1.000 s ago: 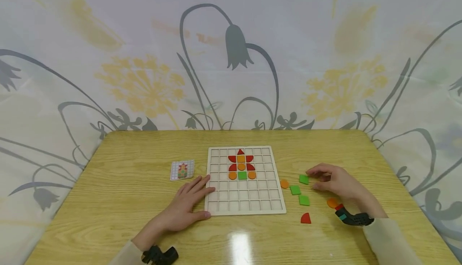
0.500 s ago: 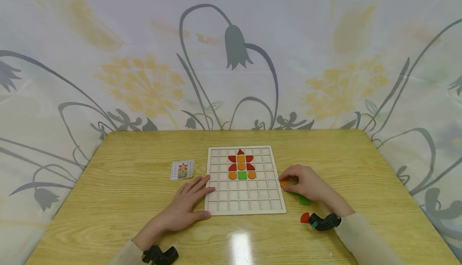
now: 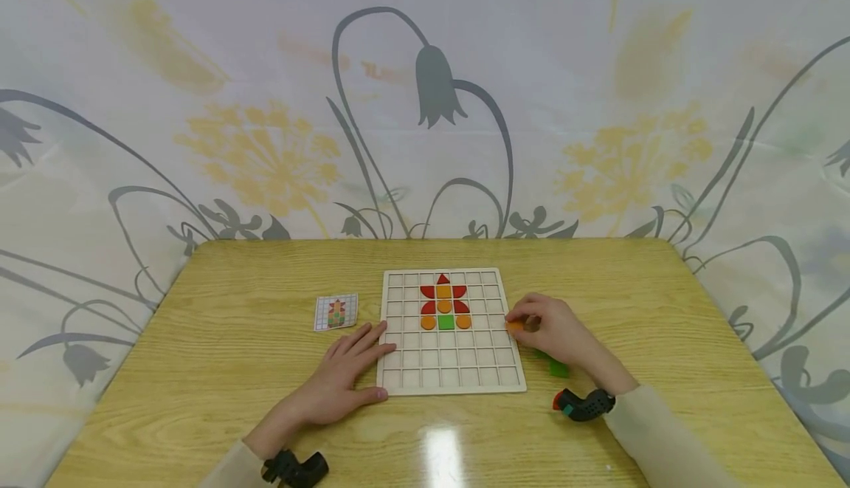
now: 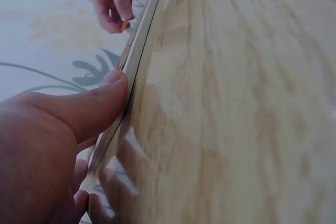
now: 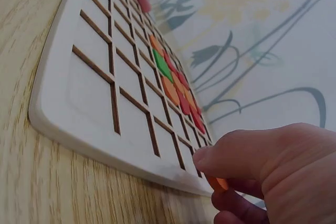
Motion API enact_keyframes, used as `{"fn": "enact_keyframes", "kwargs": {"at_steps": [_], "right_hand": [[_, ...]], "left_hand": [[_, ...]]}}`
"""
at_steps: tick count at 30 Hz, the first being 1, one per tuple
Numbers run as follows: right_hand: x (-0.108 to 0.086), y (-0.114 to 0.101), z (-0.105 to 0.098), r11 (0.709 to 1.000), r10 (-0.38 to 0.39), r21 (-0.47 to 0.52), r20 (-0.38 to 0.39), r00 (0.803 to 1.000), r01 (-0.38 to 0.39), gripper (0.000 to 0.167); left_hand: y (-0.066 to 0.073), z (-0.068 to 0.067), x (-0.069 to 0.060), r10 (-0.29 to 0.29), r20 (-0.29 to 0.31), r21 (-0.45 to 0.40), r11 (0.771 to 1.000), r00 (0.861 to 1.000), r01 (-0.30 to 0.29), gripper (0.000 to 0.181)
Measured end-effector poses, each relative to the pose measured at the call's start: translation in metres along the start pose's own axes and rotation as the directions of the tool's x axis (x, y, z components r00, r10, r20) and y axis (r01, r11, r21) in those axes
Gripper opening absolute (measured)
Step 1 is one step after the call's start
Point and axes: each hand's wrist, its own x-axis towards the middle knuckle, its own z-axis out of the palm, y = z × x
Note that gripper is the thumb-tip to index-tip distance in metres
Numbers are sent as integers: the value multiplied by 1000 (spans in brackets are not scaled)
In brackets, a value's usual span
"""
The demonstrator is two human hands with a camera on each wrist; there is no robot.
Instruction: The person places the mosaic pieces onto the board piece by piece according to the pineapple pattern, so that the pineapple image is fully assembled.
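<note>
A white gridded board [image 3: 412, 359] lies on the table. On it, red, orange and green pieces form a figure, with a red triangle [image 3: 443, 280] at the top and a green square [image 3: 446, 322] between two orange discs at the bottom. My left hand [image 3: 341, 377] rests along the board's left edge, its fingers spread over the rim. Between thumb and fingers, my right hand [image 3: 554, 333] pinches an orange disc [image 5: 218, 183] at the board's right edge. The disc is tilted in the right wrist view and partly covered by the thumb.
Left of the board lies a small picture card [image 3: 335, 312] with a coloured figure on a grid. Green pieces [image 3: 559, 370] show partly under my right hand, and a red piece [image 3: 557, 401] is mostly hidden by the right wrist camera.
My right hand has moved left from the loose green squares to the orange disc beside the board, and has carried it to the board's right edge. The left hand stays in place.
</note>
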Motion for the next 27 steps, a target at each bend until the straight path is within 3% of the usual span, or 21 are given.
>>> {"fn": "enact_keyframes", "kwargs": {"at_steps": [14,27], "right_hand": [[30,-36,40,994,-89,73,56,995,84,14],[43,-50,62,992,-126,30,85,988,124,8]], "left_hand": [[0,0,0,-6,8,8,1000,1000,5,65],[0,1,1,-8,-1,20,1000,1000,8,64]]}}
